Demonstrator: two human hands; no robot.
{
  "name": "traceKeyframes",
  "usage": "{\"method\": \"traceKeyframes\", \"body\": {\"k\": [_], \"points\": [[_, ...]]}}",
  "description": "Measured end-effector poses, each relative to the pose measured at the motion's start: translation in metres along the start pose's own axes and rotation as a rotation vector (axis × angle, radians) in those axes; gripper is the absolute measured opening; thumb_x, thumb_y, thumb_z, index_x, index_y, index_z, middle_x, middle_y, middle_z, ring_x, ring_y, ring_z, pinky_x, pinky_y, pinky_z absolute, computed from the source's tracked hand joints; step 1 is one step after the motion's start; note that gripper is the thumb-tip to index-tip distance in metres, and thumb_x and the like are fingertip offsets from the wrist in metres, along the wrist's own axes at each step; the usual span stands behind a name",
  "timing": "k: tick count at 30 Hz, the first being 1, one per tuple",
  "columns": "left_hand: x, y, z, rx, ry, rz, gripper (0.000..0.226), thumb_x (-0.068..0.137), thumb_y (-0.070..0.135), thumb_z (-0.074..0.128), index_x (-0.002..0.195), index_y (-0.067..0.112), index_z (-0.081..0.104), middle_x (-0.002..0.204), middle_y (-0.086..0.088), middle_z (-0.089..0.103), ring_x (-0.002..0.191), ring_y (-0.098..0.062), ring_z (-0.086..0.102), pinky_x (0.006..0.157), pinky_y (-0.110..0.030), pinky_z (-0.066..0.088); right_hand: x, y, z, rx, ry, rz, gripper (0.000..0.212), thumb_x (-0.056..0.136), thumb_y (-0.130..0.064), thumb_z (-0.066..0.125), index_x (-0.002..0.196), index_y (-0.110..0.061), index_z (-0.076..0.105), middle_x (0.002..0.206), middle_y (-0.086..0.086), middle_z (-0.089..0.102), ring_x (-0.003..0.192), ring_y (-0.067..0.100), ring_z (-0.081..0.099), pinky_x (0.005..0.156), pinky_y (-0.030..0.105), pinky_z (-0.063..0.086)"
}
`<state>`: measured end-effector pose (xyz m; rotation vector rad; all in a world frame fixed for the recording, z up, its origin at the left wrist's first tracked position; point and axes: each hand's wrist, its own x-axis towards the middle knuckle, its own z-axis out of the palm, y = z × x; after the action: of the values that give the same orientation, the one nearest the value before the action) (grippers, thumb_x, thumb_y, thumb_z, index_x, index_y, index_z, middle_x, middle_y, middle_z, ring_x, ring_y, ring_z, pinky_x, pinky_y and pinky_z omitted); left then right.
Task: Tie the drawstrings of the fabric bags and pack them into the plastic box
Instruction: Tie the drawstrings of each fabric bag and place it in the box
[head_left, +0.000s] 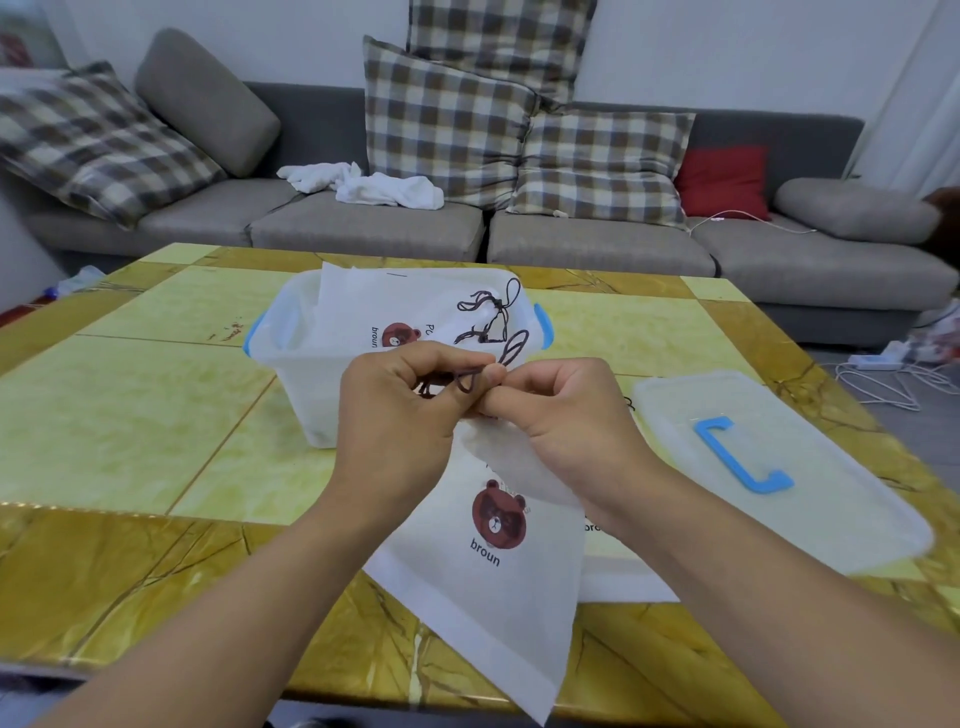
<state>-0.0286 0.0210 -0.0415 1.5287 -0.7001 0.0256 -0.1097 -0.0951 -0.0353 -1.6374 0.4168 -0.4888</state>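
Observation:
A white fabric bag (498, 587) with a brown bear print hangs from my hands over the table's near edge. My left hand (400, 410) and my right hand (561, 410) meet at its gathered mouth, both pinching the dark brown drawstring (467, 379), which forms loops between my fingers. Behind my hands stands the clear plastic box (296, 374) with blue handles. Inside it lies another bear-print bag (363, 306) with its tied drawstrings (493, 312) on top.
The box's clear lid (810, 483) with a blue handle lies flat at the right. Another white bag (618, 566) peeks out under my right forearm. The yellow marbled table (130, 415) fronts a grey sofa (363, 223) with checked cushions.

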Motion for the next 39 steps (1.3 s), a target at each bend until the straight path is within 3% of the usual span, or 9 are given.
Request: {"method": "traceKeyframes", "body": {"k": [8, 13, 17, 22, 27, 31, 35, 39], "points": [[0.005, 0.002, -0.002, 0.082, 0.028, 0.069, 0.029, 0.081, 0.003, 0.079, 0.079, 0.032, 0.075, 0.078, 0.018, 0.075, 0.073, 0.0, 0.071, 0.069, -0.013, 0.053, 0.009, 0.0, 0.007, -0.131, 0.083, -0.148, 0.02, 0.081, -0.007, 0.075, 0.067, -0.003, 0.061, 0.058, 0.001, 0.057, 0.054, 0.011, 0.044, 0.051, 0.023, 0.035], [0.006, 0.004, -0.003, 0.062, -0.039, 0.049, 0.023, 0.083, 0.002, 0.077, 0.079, 0.025, 0.076, 0.067, 0.021, 0.071, 0.068, 0.007, 0.066, 0.064, -0.009, 0.048, 0.01, 0.0, 0.009, -0.033, 0.087, -0.13, 0.03, 0.082, -0.004, 0.072, 0.061, -0.01, 0.053, 0.059, 0.006, 0.05, 0.059, 0.015, 0.041, 0.056, 0.027, 0.033], [0.008, 0.003, -0.006, -0.034, -0.116, -0.043, 0.013, 0.084, 0.005, 0.075, 0.079, 0.017, 0.077, 0.065, 0.008, 0.072, 0.061, 0.0, 0.062, 0.061, -0.014, 0.049, 0.011, 0.003, 0.005, -0.045, 0.078, -0.143, 0.029, 0.081, -0.004, 0.073, 0.061, -0.011, 0.054, 0.057, 0.002, 0.054, 0.056, 0.015, 0.044, 0.056, 0.027, 0.035], [0.007, 0.0, -0.006, -0.178, -0.153, -0.176, 0.004, 0.084, 0.011, 0.075, 0.085, 0.01, 0.078, 0.077, -0.008, 0.076, 0.067, -0.013, 0.063, 0.066, -0.021, 0.054, 0.013, 0.006, -0.002, -0.041, 0.026, -0.224, 0.025, 0.08, 0.005, 0.07, 0.068, -0.012, 0.055, 0.061, 0.002, 0.061, 0.058, 0.014, 0.055, 0.056, 0.026, 0.044], [0.01, -0.002, -0.011, -0.179, -0.113, -0.169, 0.007, 0.084, 0.011, 0.074, 0.083, 0.017, 0.078, 0.074, 0.002, 0.075, 0.069, -0.008, 0.065, 0.066, -0.019, 0.053, 0.016, 0.0, -0.015, 0.175, -0.176, -0.106, 0.023, 0.079, 0.008, 0.075, 0.087, -0.008, 0.062, 0.076, 0.008, 0.067, 0.065, 0.016, 0.064, 0.059, 0.027, 0.054], [0.013, -0.001, -0.018, -0.151, -0.139, -0.162, 0.006, 0.084, 0.011, 0.073, 0.085, 0.015, 0.077, 0.075, 0.007, 0.075, 0.073, -0.003, 0.068, 0.072, -0.017, 0.054, 0.019, -0.004, -0.029, 0.209, -0.293, -0.003, 0.033, 0.074, -0.008, 0.076, 0.104, -0.012, 0.064, 0.073, 0.001, 0.064, 0.061, 0.014, 0.055, 0.051, 0.025, 0.048], [0.011, -0.002, -0.021, -0.065, -0.232, -0.104, 0.006, 0.087, 0.008, 0.072, 0.09, 0.008, 0.077, 0.077, 0.002, 0.077, 0.075, -0.006, 0.071, 0.074, -0.013, 0.051, 0.022, -0.005, -0.037, 0.162, -0.356, 0.058, 0.039, 0.093, 0.0, 0.061, 0.129, -0.014, 0.061, 0.074, 0.002, 0.06, 0.064, 0.014, 0.051, 0.053, 0.024, 0.044], [0.008, -0.002, -0.018, -0.013, -0.282, -0.049, 0.007, 0.087, 0.005, 0.072, 0.091, 0.003, 0.077, 0.079, -0.002, 0.077, 0.075, -0.009, 0.072, 0.074, -0.015, 0.053, 0.023, -0.003, -0.031, 0.147, -0.373, 0.124, 0.038, 0.095, 0.007, 0.045, 0.12, -0.008, 0.07, 0.07, 0.002, 0.051, 0.06, 0.013, 0.042, 0.055, 0.025, 0.041]]}}
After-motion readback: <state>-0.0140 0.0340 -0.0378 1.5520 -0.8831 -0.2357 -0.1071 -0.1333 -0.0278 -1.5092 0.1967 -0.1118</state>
